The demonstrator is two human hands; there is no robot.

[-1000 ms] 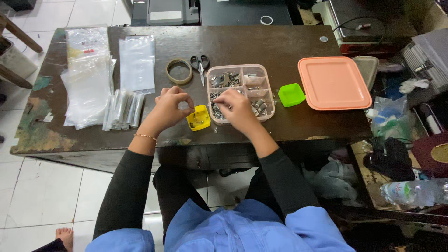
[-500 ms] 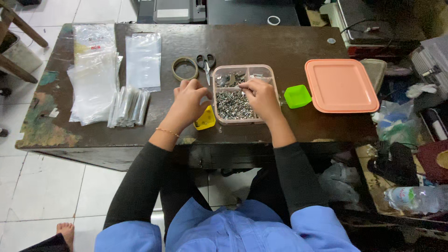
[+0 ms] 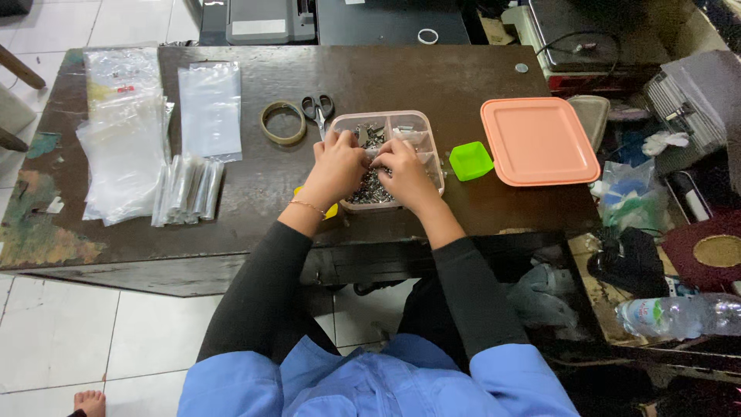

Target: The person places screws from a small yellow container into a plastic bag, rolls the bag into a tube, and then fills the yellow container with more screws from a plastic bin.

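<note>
A pink divided box full of small metal parts sits mid-table. Both hands reach into it. My left hand lies over the box's left side, fingers curled down among the parts. My right hand rests over the middle, fingers bent into the parts too. What the fingertips hold is hidden. A small yellow tray peeks out under my left wrist. A small green tray stands just right of the box.
The box's pink lid lies to the right. Scissors and a tape roll sit behind the box. Clear plastic bags and a row of small packets cover the table's left part. A water bottle lies at the right.
Both hands moved from the yellow tray and box edge further into the box. My left hand now covers most of the yellow tray.
</note>
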